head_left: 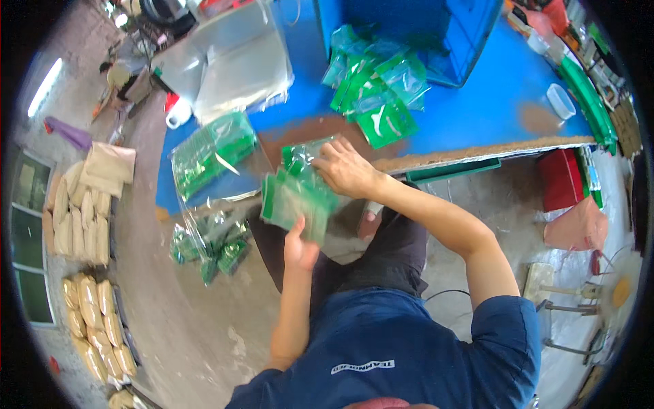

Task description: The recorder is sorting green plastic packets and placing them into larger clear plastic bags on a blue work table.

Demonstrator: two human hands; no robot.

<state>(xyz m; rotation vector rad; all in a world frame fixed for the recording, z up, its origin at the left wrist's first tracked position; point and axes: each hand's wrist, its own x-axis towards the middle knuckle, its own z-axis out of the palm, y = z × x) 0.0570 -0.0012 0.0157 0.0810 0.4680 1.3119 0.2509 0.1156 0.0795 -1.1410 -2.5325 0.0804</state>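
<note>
My left hand (301, 251) is closed on a fanned stack of green-and-clear plastic packets (289, 208), held over my lap at the table's front edge. The stack is blurred by motion. My right hand (346, 169) reaches over from the right, fingers bent down onto a single green plastic packet (297, 158) just above the stack. Its fingertips are partly hidden. Left of my hands, a clear bag filled with green packets (214, 157) lies on the table. A loose pile of green packets (371, 85) spreads out from a blue bin (436, 27) beyond my right hand.
The blue table (497, 102) has a worn front edge. Clear plastic sheets (245, 68) lie at its far left, near a white bottle with a red cap (178, 112). A clear bag of green packets (214, 245) is below the table edge. A fan (616, 293) stands at right.
</note>
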